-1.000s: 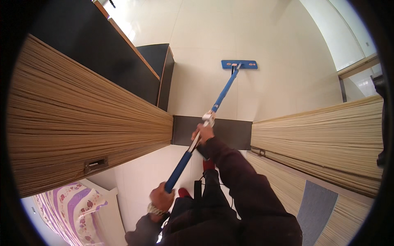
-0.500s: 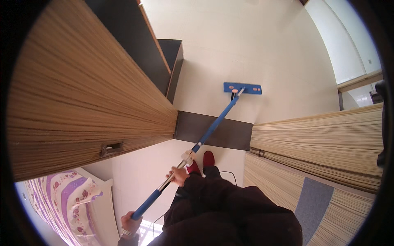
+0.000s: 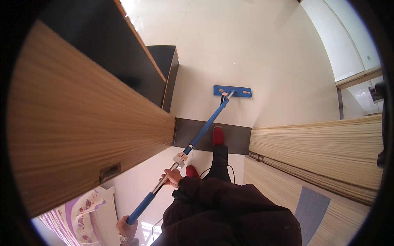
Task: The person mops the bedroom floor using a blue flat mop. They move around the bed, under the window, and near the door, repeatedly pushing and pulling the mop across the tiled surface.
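Note:
A flat mop slants from the lower left to the upper middle, its blue and silver pole (image 3: 204, 130) ending in a flat blue rectangular head (image 3: 241, 92) on the pale floor. My left hand (image 3: 127, 228), with a metal watch at the wrist, is closed round the pole's blue top end. Further down, my right hand (image 3: 173, 177) grips the silver part of the pole, just above a pale plastic clamp (image 3: 179, 158). The mop head lies beyond a dark door sill (image 3: 236, 137). One of my red shoes (image 3: 218, 135) is on that sill, the other behind it.
A wooden door (image 3: 90, 119) stands at the left, with a black cabinet (image 3: 131, 61) past it. Wood-grain panels (image 3: 312, 143) line the right side. At the lower left is a bed with a flowered purple and white cover (image 3: 80, 219). A thin cord (image 3: 233, 172) hangs near my legs.
One red shoe has stepped forward onto the dark sill. In the picture, the mop head sits slightly further left and lower. Both hands keep hold of the pole.

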Motion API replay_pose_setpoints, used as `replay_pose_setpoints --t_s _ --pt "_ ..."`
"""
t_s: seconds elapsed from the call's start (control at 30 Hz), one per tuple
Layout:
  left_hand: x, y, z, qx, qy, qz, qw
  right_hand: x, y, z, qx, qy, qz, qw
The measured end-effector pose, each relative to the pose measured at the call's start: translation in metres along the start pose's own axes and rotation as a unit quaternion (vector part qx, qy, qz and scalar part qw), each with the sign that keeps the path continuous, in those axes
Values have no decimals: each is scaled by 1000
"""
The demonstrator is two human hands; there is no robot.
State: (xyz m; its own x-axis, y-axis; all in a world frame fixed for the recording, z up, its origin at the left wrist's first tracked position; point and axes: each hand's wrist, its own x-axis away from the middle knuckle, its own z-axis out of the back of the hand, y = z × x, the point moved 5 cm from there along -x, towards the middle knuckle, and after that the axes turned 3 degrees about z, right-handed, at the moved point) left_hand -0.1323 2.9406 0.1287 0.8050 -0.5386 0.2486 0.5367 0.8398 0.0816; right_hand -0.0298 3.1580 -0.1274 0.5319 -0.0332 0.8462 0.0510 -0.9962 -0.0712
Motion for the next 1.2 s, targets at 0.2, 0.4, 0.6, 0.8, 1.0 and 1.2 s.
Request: replay_pose_setpoints --t_s 0.2,0.4,0.6,0.8,1.0,1.2 --pt "-93 108 -8 21 -11 37 999 -34 -133 16 12 38 35 999" --pt "-200 266 -5 45 -48 105 992 -60 -317 28 41 33 70 996" --pt "-326 429 -12 0 -126 37 991 -102 -515 56 -19 83 116 990" --pt "-406 646 -52 110 -149 -105 977 -114 -753 135 25 138 217 966" --pt "-398 598 -9 148 -135 -128 971 -68 -705 95 41 74 227 970" --pt "-322 492 28 113 -182 -76 974 -14 -541 100 -90 109 185 973"
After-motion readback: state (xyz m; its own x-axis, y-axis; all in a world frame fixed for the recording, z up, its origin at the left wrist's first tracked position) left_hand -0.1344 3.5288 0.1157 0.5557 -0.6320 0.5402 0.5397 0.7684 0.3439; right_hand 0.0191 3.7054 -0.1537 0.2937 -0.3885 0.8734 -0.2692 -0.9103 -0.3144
